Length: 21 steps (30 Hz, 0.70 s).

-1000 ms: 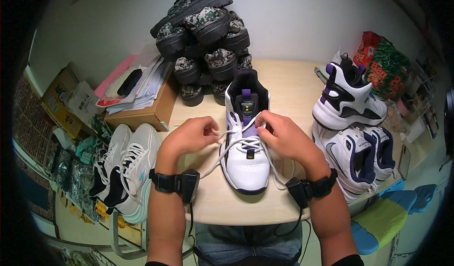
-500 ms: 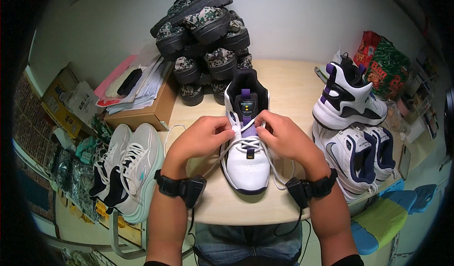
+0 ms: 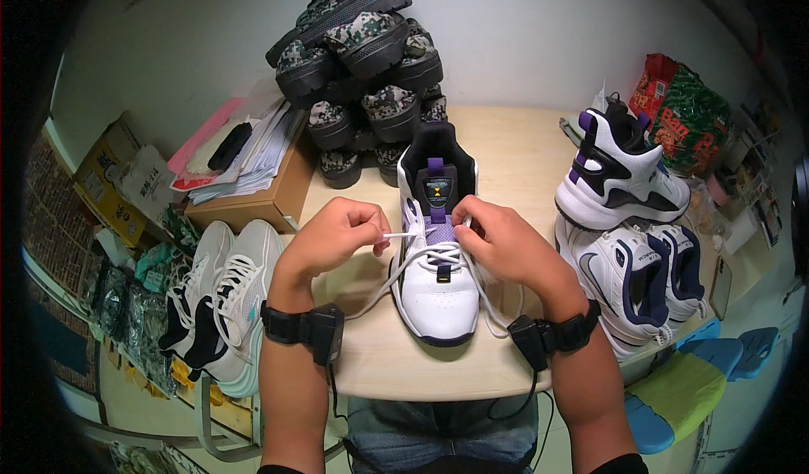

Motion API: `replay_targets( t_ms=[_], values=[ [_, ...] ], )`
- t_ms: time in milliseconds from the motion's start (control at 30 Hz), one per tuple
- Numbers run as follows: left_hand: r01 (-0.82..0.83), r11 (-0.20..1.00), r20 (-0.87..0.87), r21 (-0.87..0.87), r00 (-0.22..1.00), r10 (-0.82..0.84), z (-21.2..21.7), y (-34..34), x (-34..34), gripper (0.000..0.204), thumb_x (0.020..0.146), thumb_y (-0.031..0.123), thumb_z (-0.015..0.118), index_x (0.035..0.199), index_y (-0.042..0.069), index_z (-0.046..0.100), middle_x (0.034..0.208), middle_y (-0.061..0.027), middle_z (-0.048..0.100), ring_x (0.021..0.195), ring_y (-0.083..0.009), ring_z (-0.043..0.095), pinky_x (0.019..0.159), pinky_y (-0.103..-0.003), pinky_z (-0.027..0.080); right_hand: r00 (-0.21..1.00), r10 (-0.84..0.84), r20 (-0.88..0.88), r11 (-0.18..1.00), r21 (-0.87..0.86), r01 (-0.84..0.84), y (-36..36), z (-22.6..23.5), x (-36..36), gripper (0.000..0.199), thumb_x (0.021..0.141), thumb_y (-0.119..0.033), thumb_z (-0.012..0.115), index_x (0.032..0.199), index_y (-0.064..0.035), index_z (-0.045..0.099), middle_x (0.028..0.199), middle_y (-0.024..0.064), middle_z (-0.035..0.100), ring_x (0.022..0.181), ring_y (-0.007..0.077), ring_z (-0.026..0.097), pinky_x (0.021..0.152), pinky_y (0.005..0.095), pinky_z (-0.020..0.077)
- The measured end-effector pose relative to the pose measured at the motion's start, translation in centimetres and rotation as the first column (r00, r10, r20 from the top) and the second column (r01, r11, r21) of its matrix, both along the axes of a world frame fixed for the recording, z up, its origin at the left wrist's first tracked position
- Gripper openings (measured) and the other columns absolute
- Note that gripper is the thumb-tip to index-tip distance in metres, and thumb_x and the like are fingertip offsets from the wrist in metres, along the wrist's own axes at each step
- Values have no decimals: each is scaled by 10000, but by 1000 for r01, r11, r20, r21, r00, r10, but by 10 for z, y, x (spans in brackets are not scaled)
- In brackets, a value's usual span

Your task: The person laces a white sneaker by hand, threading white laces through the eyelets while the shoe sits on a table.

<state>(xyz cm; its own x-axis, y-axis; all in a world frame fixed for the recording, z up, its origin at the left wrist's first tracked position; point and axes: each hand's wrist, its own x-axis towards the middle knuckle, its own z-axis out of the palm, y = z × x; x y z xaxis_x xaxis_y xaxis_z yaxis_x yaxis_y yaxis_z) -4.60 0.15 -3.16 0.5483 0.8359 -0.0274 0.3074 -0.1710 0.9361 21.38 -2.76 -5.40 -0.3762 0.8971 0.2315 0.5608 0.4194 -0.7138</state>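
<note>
A white sneaker (image 3: 438, 293) with a purple and black tongue stands on the wooden table (image 3: 514, 149), toe toward me. My left hand (image 3: 337, 236) pinches the tip of its white shoelace (image 3: 403, 235) and holds it level just left of the eyelets. My right hand (image 3: 497, 242) rests on the shoe's right side at the upper eyelets, fingers closed around the other lace, whose loose end hangs down by the toe. Both wrists wear black bands.
A heap of camouflage shoes (image 3: 366, 61) stands behind the sneaker. White, purple and black sneakers (image 3: 619, 179) are stacked at right beside a red and green bag (image 3: 687, 116). A cardboard box with papers (image 3: 253, 179) sits at left, white sneakers (image 3: 223, 297) below it.
My left hand has drawn the lace tip out to the left of the shoe. The right hand stays at the eyelets.
</note>
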Motion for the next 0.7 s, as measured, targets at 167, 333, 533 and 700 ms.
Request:
replay_targets(
  t_ms=[167, 333, 533, 700],
  values=[
    [10, 998, 120, 60, 993, -17, 3, -2, -7, 183, 757, 61, 509, 582, 34, 463, 721, -108, 616, 672, -163, 587, 729, -304, 499, 1000, 2, 1, 1000, -1, -2, -1, 2, -1, 225, 899, -180, 546, 1026, 6, 556, 956, 234, 640, 887, 393, 611, 805, 437, 473],
    [-268, 941, 94, 206, 963, 254, -7, 7, -1, 170, 791, 70, 538, 636, 3, 517, 675, -96, 574, 607, -182, 561, 704, -342, 514, 1000, 12, -6, 997, 72, -12, 1, -1, 1, 239, 911, -215, 574, 988, 11, 566, 890, 219, 648, 833, 368, 622, 758, 420, 478],
    [-74, 577, -247, 814, 854, 458, -35, 9, -3, 186, 812, 165, 705, 834, -15, 665, 828, -117, 616, 783, -255, 600, 718, -305, 480, 995, 7, -97, 999, 43, -3, -7, 19, 2, 304, 836, -298, 711, 823, -7, 625, 709, 157, 631, 617, 265, 592, 596, 348, 457],
    [84, 917, -344, 390, 937, 60, -7, -11, 22, 243, 799, 215, 759, 810, -5, 657, 767, -84, 587, 731, -192, 578, 691, -311, 479, 978, 144, 152, 988, -81, -133, -5, 12, 13, 322, 808, -300, 725, 741, -1, 626, 660, 164, 615, 586, 274, 585, 576, 368, 456]
  ],
)
